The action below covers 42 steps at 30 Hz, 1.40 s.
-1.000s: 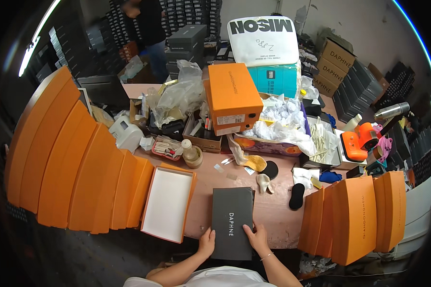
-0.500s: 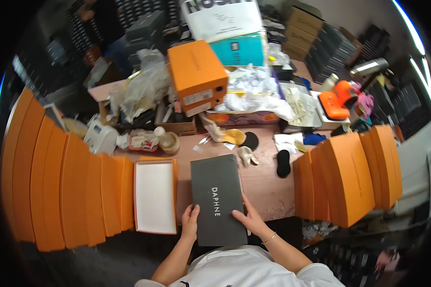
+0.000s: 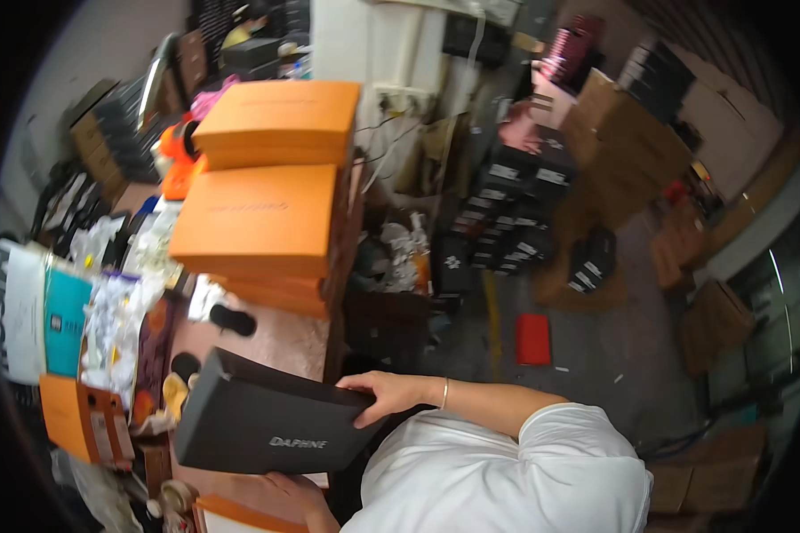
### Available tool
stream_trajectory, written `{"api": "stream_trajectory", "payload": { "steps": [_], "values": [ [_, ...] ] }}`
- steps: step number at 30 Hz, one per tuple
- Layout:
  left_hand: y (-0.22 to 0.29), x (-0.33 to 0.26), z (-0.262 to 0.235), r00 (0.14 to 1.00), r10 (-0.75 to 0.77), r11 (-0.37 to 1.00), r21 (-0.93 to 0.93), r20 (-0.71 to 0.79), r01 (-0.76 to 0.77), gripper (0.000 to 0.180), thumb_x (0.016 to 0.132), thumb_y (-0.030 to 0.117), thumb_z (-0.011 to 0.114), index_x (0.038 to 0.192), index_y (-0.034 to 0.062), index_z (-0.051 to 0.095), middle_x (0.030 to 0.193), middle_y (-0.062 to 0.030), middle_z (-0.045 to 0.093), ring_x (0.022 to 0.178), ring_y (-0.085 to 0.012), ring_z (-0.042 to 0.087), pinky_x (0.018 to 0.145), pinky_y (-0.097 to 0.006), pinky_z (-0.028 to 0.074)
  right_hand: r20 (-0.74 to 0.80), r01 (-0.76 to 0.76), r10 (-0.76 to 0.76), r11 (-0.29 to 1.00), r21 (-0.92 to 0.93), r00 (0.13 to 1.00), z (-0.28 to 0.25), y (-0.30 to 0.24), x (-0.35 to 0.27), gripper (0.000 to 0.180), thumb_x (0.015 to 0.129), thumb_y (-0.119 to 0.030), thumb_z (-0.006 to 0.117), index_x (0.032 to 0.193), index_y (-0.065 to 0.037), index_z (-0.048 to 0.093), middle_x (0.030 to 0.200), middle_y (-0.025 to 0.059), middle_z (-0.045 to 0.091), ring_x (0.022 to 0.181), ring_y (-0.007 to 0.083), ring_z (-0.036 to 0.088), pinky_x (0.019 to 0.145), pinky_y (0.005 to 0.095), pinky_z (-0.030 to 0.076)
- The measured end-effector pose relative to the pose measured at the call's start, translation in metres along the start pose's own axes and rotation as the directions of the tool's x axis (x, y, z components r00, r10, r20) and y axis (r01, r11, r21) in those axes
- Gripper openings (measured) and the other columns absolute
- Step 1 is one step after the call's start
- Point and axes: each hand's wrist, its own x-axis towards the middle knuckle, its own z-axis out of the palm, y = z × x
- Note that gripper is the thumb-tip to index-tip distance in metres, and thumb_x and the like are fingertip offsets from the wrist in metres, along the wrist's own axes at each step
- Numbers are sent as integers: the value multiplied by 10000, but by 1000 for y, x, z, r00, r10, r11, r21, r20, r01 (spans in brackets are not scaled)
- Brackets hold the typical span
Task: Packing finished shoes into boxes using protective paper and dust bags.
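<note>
A dark grey shoebox (image 3: 271,417) with pale lettering is tilted between my two hands, over the near part of the pink work table (image 3: 280,346). My right hand (image 3: 384,393), a bracelet at its wrist, grips the box's end nearest my body. Against the box's lower edge rests my left hand (image 3: 295,497), its fingertips partly hidden by the box. Just beyond the box lie a black insole-shaped pad (image 3: 233,321), a dark round pad (image 3: 185,364) and a yellowish cloth piece (image 3: 174,395). The open orange box (image 3: 227,515) with a white inside shows beside my left hand.
Stacked orange shoeboxes (image 3: 253,213) stand at the table's right edge. White crumpled paper (image 3: 111,324) fills a carton at left. On the floor to the right are stacked black shoeboxes (image 3: 511,213), brown cartons (image 3: 613,151) and a red flat box (image 3: 533,339).
My view has swung to the right, bringing the floor and its stacked boxes into sight. The grey shoebox stays in both hands and is now tilted, turned with my body.
</note>
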Motion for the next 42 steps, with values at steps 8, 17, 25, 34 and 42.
{"api": "stream_trajectory", "payload": {
  "steps": [8, 17, 25, 34, 42],
  "values": [
    [70, -37, 105, 852, -40, 982, -135, 523, 129, 372, 897, 148, 621, 1209, -35, 533, 1046, -135, 622, 910, -214, 623, 840, -318, 496, -678, -137, 124, 990, 36, 725, -109, 23, -191, 521, 775, -175, 762, 1178, 59, 528, 1153, 112, 597, 1057, 172, 556, 931, 293, 449],
    [39, -45, 218, 864, -217, 974, 47, 453, 220, 186, 927, 84, 595, 1066, -38, 608, 901, -67, 639, 786, -116, 623, 729, -243, 516, -869, -201, -420, 857, -474, 259, -374, -52, -310, 278, 847, -96, 640, 1074, 31, 540, 1013, 100, 634, 898, 154, 560, 806, 297, 456],
    [113, -68, 377, 898, -142, 988, 111, 416, 105, 223, 884, 102, 633, 1080, -5, 626, 994, -117, 656, 863, -188, 654, 750, -293, 528, -881, -545, -397, 693, -472, 258, -697, -42, -330, 444, 851, -186, 621, 1163, 122, 549, 1144, 281, 608, 1047, 381, 593, 921, 426, 444],
    [118, -135, 345, 989, -141, 930, 348, 40, 119, 261, 881, 151, 634, 1106, 22, 605, 1088, -135, 596, 939, -277, 626, 792, -329, 516, 12, -89, 124, 779, -621, 992, -447, 127, -144, 404, 818, -158, 673, 1167, 23, 578, 1058, 169, 634, 933, 250, 616, 832, 348, 488],
    [104, -142, 211, 746, 15, 857, 392, -666, 333, 300, 858, 146, 657, 1127, 27, 597, 1127, -147, 581, 1001, -283, 600, 840, -336, 499, 477, 74, 60, 963, -258, 877, -179, 118, 15, 454, 944, -187, 554, 1359, -39, 443, 1175, 152, 578, 896, 186, 626, 738, 286, 516]
  ]
}}
